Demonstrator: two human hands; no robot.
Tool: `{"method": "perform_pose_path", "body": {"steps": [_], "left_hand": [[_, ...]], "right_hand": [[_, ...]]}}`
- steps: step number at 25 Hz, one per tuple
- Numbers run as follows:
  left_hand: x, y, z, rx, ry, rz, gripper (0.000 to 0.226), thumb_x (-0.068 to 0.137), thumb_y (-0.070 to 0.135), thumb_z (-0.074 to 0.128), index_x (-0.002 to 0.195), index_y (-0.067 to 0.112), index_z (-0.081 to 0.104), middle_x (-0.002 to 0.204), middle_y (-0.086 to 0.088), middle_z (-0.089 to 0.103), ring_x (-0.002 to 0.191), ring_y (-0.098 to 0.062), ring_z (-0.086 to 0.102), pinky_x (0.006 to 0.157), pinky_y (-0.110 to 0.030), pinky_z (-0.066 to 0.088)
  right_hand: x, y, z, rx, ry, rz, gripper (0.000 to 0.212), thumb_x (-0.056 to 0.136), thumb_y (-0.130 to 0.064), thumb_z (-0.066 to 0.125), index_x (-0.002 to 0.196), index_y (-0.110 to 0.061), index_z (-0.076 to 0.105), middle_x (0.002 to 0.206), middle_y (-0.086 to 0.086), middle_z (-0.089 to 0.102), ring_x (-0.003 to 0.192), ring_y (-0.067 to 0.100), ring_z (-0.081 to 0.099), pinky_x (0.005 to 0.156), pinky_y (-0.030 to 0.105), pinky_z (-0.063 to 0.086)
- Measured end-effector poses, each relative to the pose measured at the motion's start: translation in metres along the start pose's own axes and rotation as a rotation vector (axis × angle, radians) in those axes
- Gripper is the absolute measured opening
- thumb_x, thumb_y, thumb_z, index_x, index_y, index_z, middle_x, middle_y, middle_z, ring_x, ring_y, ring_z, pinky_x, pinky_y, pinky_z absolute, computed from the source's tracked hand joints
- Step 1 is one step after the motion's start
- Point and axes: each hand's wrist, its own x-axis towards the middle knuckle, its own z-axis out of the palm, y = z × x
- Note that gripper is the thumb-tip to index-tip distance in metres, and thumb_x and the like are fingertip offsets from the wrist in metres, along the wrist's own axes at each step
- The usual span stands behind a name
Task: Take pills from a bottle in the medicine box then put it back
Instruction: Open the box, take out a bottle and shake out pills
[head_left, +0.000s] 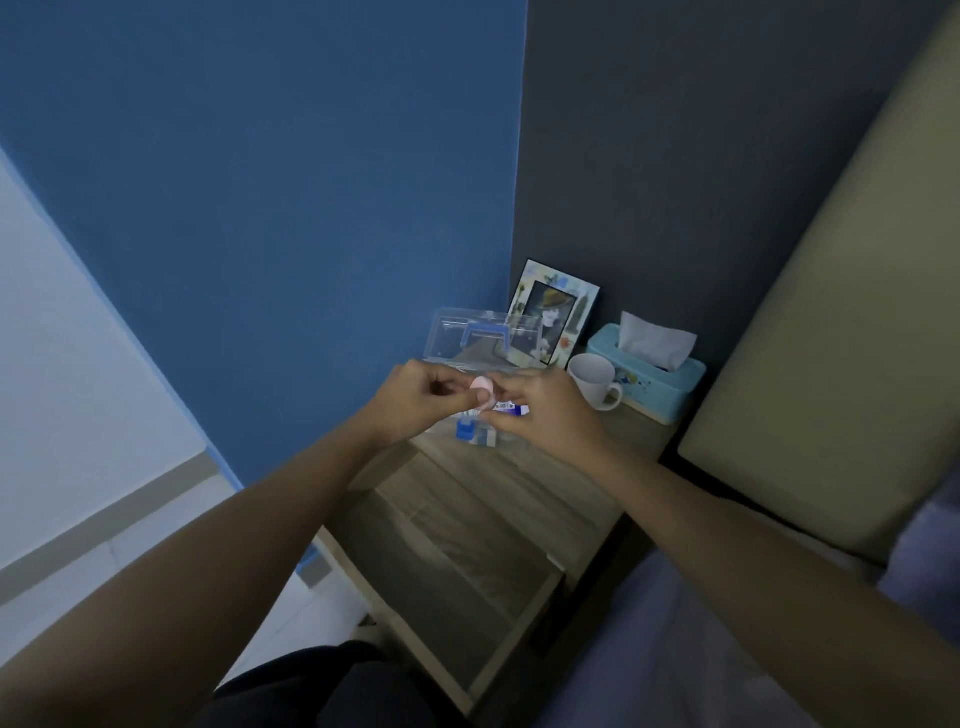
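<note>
On a wooden bedside table (467, 519), a clear plastic medicine box (480, 340) sits left of a white mug (595, 382) and teal tissue box (649, 379), before a picture frame (553, 312).

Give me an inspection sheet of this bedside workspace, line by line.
Surface: wooden nightstand, front half bare.
Job's things: clear medicine box, lid open; bottle in right hand; pink cap at left hand.
Clutter: white mug, tissue box, picture frame.
Grippers: both hands closed on bottle and cap, above the box.
Cables: nothing seen.
Surroundings: blue wall, padded headboard.
</note>
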Motion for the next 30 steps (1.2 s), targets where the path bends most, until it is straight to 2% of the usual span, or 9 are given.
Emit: {"method": "perform_pose_path", "body": {"steps": [3, 8, 11, 13, 16, 20, 24, 28, 30], "left_hand": [[0.003, -0.001, 0.003, 0.176, 0.037, 0.093, 0.025, 0.081, 0.035, 0.069, 0.09, 0.013, 0.077, 0.051, 0.008, 0.057, 0.045, -0.002, 0.043, 0.049, -0.009, 0.031], [0.004, -0.003, 0.014, 0.173, 0.127, 0.086, 0.019, 0.083, 0.031, 0.069, 0.085, 0.012, 0.074, 0.053, 0.015, 0.056, 0.046, 0.008, 0.048, 0.048, -0.004, 0.033], [0.003, -0.005, 0.022, 0.151, 0.15, 0.073, 0.018, 0.085, 0.037, 0.065, 0.07, 0.028, 0.066, 0.045, 0.022, 0.056, 0.046, 0.009, 0.048, 0.047, -0.003, 0.033], [0.004, -0.007, 0.025, 0.109, 0.133, 0.011, 0.026, 0.086, 0.041, 0.061, 0.066, 0.026, 0.067, 0.05, 0.017, 0.06, 0.05, 0.006, 0.051, 0.054, -0.005, 0.036], [0.006, -0.01, 0.024, 0.067, 0.073, -0.054, 0.045, 0.087, 0.045, 0.058, 0.079, 0.003, 0.072, 0.069, -0.01, 0.066, 0.07, -0.014, 0.06, 0.067, -0.028, 0.045], [0.006, -0.003, 0.015, -0.167, 0.009, -0.04, 0.029, 0.082, 0.032, 0.069, 0.103, 0.012, 0.07, 0.1, -0.008, 0.074, 0.096, -0.017, 0.069, 0.088, -0.027, 0.053], [0.009, 0.0, 0.014, -0.033, -0.013, -0.039, 0.031, 0.086, 0.038, 0.063, 0.089, 0.009, 0.072, 0.085, -0.011, 0.074, 0.08, -0.016, 0.068, 0.08, -0.031, 0.051], [0.01, 0.002, 0.012, -0.13, -0.033, -0.052, 0.023, 0.086, 0.026, 0.065, 0.103, 0.011, 0.069, 0.1, -0.01, 0.073, 0.094, -0.017, 0.068, 0.09, -0.031, 0.051], [0.012, 0.002, 0.009, -0.138, -0.043, -0.064, 0.021, 0.085, 0.022, 0.066, 0.104, 0.012, 0.068, 0.1, -0.012, 0.073, 0.092, -0.018, 0.068, 0.093, -0.035, 0.051]], "right_hand": [[-0.002, 0.002, 0.006, -0.086, 0.028, -0.019, 0.033, 0.082, -0.033, 0.067, 0.109, -0.014, 0.067, 0.088, 0.008, 0.072, 0.08, 0.023, 0.065, 0.071, 0.042, 0.052], [-0.005, 0.003, 0.011, -0.148, 0.109, -0.017, 0.039, 0.082, -0.028, 0.067, 0.116, -0.009, 0.064, 0.093, 0.015, 0.07, 0.085, 0.031, 0.066, 0.071, 0.042, 0.054], [-0.011, 0.002, 0.015, -0.174, 0.168, -0.017, 0.045, 0.082, -0.024, 0.067, 0.123, -0.006, 0.059, 0.104, 0.017, 0.071, 0.091, 0.033, 0.067, 0.072, 0.044, 0.056], [-0.013, 0.002, 0.015, -0.206, 0.162, -0.028, 0.046, 0.083, -0.021, 0.066, 0.124, -0.003, 0.058, 0.107, 0.02, 0.07, 0.092, 0.035, 0.067, 0.071, 0.047, 0.056], [-0.014, 0.003, 0.012, -0.203, 0.151, -0.037, 0.044, 0.082, -0.018, 0.065, 0.123, -0.002, 0.059, 0.104, 0.02, 0.07, 0.088, 0.035, 0.068, 0.07, 0.048, 0.056], [-0.012, 0.001, 0.006, -0.179, 0.164, 0.003, 0.042, 0.081, -0.023, 0.067, 0.121, -0.01, 0.062, 0.101, 0.015, 0.071, 0.089, 0.032, 0.067, 0.073, 0.044, 0.055], [-0.014, 0.0, 0.005, -0.195, 0.146, 0.005, 0.042, 0.08, -0.026, 0.066, 0.118, -0.009, 0.063, 0.096, 0.015, 0.07, 0.085, 0.032, 0.066, 0.071, 0.044, 0.055], [-0.014, 0.001, 0.002, -0.195, 0.147, 0.024, 0.043, 0.081, -0.029, 0.065, 0.121, -0.012, 0.062, 0.095, 0.015, 0.071, 0.085, 0.031, 0.066, 0.072, 0.042, 0.055], [-0.015, 0.001, 0.001, -0.206, 0.115, 0.02, 0.045, 0.082, -0.029, 0.065, 0.123, -0.012, 0.06, 0.097, 0.015, 0.07, 0.087, 0.031, 0.065, 0.073, 0.043, 0.054]]}}
